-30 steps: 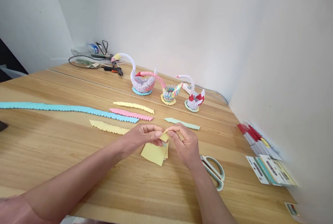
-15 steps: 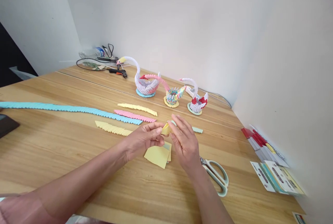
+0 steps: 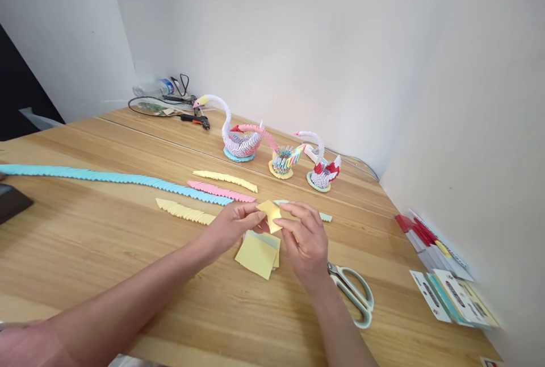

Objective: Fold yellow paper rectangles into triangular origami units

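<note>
Between my two hands is a small creased piece of yellow paper (image 3: 269, 216), partly opened along its fold. My left hand (image 3: 238, 224) pinches its left edge between thumb and fingers. My right hand (image 3: 304, 236) grips the right edge with thumb and forefinger. Just below lies a loose stack of yellow paper squares (image 3: 256, 256) on the wooden table. A pair of scissors (image 3: 353, 293) with pale green handles rests beside my right wrist, its blades hidden under the arm.
Chains of folded paper lie across the table: a long blue one (image 3: 114, 178), a pink one (image 3: 221, 191) and yellow ones (image 3: 225, 178). Behind stand three paper swans, one white (image 3: 240, 145). A glue gun (image 3: 196, 120) and bottle (image 3: 155, 87) sit at the back left; paper packs (image 3: 453, 299) at right.
The yellow paper, folded narrow before, is now spread wider and shows its inner face. My right fingers have moved from its top to its right edge.
</note>
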The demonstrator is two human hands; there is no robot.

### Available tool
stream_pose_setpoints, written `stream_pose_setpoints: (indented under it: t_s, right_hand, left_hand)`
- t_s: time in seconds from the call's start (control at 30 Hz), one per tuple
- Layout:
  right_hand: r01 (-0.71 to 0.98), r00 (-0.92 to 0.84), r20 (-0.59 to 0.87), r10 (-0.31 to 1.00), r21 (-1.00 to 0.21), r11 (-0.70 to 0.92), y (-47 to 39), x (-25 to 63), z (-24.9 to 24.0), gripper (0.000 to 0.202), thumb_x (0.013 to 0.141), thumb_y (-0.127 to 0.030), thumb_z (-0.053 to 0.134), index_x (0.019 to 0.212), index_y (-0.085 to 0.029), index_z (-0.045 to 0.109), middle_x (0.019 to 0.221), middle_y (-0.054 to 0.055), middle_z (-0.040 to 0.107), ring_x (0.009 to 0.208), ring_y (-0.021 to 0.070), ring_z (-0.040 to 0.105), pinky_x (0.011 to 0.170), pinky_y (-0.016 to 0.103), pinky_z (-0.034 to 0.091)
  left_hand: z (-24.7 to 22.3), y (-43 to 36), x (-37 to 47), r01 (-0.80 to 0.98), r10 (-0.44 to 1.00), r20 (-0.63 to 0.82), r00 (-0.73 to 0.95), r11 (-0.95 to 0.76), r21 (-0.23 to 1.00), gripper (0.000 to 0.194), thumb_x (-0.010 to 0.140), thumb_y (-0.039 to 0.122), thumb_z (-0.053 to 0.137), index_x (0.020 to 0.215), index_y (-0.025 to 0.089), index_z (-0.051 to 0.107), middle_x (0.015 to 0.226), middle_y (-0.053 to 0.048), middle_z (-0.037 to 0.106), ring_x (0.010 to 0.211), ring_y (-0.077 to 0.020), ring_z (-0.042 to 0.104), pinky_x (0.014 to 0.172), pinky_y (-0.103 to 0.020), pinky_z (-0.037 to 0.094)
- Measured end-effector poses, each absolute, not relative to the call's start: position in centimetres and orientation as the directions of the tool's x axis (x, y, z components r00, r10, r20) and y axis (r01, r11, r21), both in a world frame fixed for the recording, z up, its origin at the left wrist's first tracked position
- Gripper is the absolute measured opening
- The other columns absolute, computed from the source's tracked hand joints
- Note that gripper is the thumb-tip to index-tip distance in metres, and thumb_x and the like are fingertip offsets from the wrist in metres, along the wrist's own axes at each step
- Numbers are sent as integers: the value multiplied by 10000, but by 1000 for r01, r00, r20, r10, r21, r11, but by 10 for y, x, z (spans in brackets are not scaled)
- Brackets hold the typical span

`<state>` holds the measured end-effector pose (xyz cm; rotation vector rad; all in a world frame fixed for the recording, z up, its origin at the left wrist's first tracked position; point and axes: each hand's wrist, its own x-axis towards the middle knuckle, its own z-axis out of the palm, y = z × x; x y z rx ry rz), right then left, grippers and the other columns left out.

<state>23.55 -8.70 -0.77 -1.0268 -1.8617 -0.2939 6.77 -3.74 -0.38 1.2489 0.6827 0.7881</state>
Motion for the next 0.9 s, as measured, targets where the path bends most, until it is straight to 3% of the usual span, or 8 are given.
stream_pose_setpoints:
  t_s: [0.17, 0.43, 0.57, 0.7, 0.9]
  right_hand:
    - [742, -197, 804, 562, -252, 621, -85, 236, -10, 286, 811, -11, 508, 883, -244, 657, 1051, 68, 655, 1012, 218, 544, 797, 415, 503]
    - [758, -220, 725, 652, -293, 582, -82, 241, -14, 206, 822, -81, 532, 901, -215, 667, 1102, 90, 658, 1047, 231, 561, 872, 420, 472]
    - [679, -55, 642, 765, -537, 500, -85, 235, -12, 92, 829, -200, 578, 822, -214, 669, 935, 64, 706, 893, 202, 638, 805, 353, 489]
    - [514, 179, 393, 902, -819, 255, -87, 228, -10, 124, 798, -301, 604, 740, -198, 644, 749, 16, 691, 715, 167, 630, 680, 286, 481]
    - [321, 265, 236, 935, -936, 146, -84, 227, -13, 199, 747, -367, 635, 700, -181, 583, 672, -2, 614, 651, 144, 560, 624, 260, 442]
  left_hand:
    - [-9, -34, 68, 12, 823, -115, 556, 131, 991, 262, 764, 349, 590, 637, 130, 658, 604, -18, 623, 583, -112, 532, 618, -232, 420]
    - [-10, -33, 69, -10, 880, -97, 465, 115, 993, 209, 710, 340, 632, 662, 137, 641, 652, -18, 650, 582, -109, 535, 587, -223, 422]
    - [-9, -36, 70, 55, 896, -75, 437, 56, 997, 221, 722, 350, 616, 677, 137, 656, 666, -33, 665, 603, -124, 547, 597, -232, 428]
    - [-10, -38, 70, 92, 893, -59, 446, 19, 996, 256, 744, 383, 601, 683, 145, 671, 671, -39, 670, 622, -136, 560, 601, -237, 426]
    - [-8, -38, 69, 73, 877, -54, 477, 21, 997, 258, 743, 385, 609, 666, 149, 679, 660, -34, 669, 628, -135, 569, 624, -239, 439]
